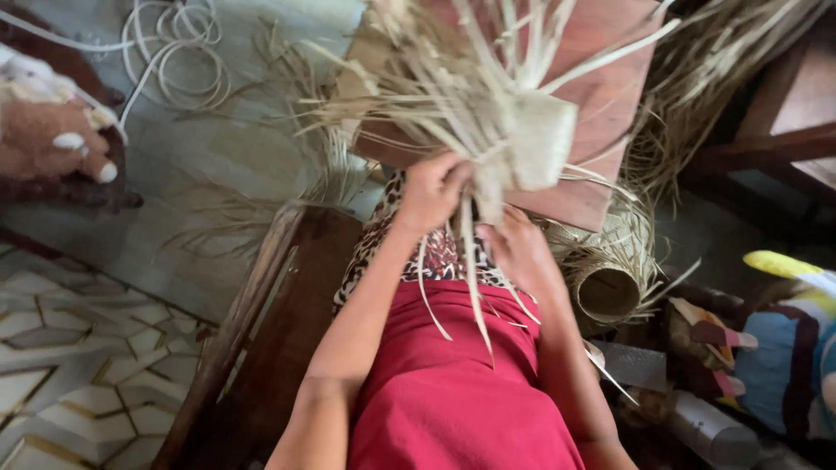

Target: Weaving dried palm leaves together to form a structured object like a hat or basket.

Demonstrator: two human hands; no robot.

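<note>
A half-woven piece of pale straw [531,144] with a flat plaited patch and many loose strips sticking out lies over a reddish wooden board [601,96]. My left hand [433,190] grips a bunch of the strips at the piece's lower left edge. Below the woven patch, my right hand [520,248] holds strips that hang down over my lap. Red cloth [453,392] and a leopard-print cloth [435,257] cover my lap.
A small round woven straw basket [607,292] lies to the right beside more loose straw [714,78]. Coiled white cord [178,61] lies on the floor at upper left, near a stuffed toy [52,130]. A dark wooden frame [261,331] runs along my left. Coloured cloth [784,348] sits far right.
</note>
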